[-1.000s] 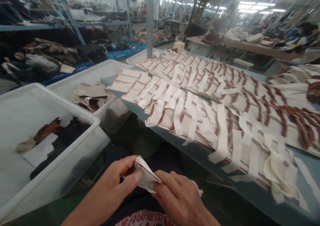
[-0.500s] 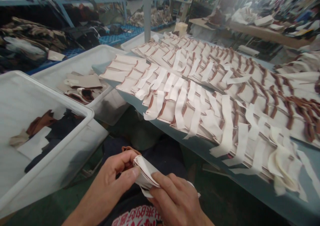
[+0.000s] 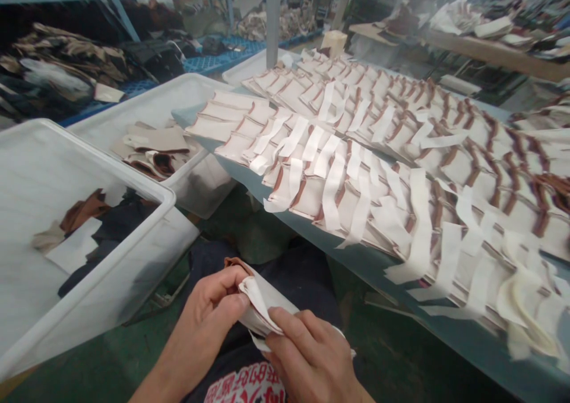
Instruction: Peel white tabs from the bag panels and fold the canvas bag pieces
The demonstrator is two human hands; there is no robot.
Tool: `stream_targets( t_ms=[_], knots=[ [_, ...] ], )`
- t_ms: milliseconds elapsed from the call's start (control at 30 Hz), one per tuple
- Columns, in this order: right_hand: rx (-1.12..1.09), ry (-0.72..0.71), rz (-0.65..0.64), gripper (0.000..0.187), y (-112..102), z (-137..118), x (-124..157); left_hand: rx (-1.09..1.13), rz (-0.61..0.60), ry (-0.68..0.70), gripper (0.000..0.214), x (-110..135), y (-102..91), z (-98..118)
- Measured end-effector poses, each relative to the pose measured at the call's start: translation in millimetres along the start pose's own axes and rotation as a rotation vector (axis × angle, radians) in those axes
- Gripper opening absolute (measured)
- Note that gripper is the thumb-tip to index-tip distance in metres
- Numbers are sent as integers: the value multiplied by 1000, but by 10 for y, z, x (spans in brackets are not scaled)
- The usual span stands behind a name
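Over my lap I hold a folded cream piece (image 3: pixel 260 301) with a brown edge. My left hand (image 3: pixel 209 311) pinches its left end between thumb and fingers. My right hand (image 3: pixel 307 355) grips the right side, thumb on top. White paper backing shows at the fold. On the table (image 3: pixel 356 266) to the right lie several rows of the same cream pieces (image 3: pixel 356 148) with brown trim and loose white strips (image 3: pixel 421 225).
A large white bin (image 3: pixel 66 284) at my left holds brown, cream and dark scraps. A second white bin (image 3: pixel 187 124) behind it holds cream and brown pieces. Shelves with stacked material stand at the back left. Another worktable with piles stands at the far right.
The view tilted down slightly. My hands stayed on the folded piece; a bit more of its brown edge shows by my left fingers.
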State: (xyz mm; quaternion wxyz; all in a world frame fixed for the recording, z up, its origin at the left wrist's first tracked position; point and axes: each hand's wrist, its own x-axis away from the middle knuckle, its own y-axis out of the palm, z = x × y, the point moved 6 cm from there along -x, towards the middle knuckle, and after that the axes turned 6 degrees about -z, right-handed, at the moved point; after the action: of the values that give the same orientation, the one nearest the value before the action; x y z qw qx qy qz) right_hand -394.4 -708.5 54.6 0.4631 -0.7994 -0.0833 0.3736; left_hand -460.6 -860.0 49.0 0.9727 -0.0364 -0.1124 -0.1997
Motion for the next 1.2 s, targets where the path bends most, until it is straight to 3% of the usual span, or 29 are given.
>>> stream_targets(
  t_ms=[200,400,533,900,1033,1200],
  knots=[
    [-22,15,61,27,14,-36,-1,-89,130,39,28,120,-33,-110],
    [-50,35,96,34,-7,-69,-51,-280,216,79,37,175,-26,-10],
    [-59,32,99,35,10,-79,-70,-235,285,60,42,200,-52,-31],
    [-81,41,77,26,92,-62,-23,-178,21,-38,41,120,-210,-103],
    [-159,44,129,23,47,-24,-34,53,-34,-73,45,140,-160,-176],
    [-235,149,192,22,-64,35,20,-12,-73,-40,45,131,-79,-112]
  ],
)
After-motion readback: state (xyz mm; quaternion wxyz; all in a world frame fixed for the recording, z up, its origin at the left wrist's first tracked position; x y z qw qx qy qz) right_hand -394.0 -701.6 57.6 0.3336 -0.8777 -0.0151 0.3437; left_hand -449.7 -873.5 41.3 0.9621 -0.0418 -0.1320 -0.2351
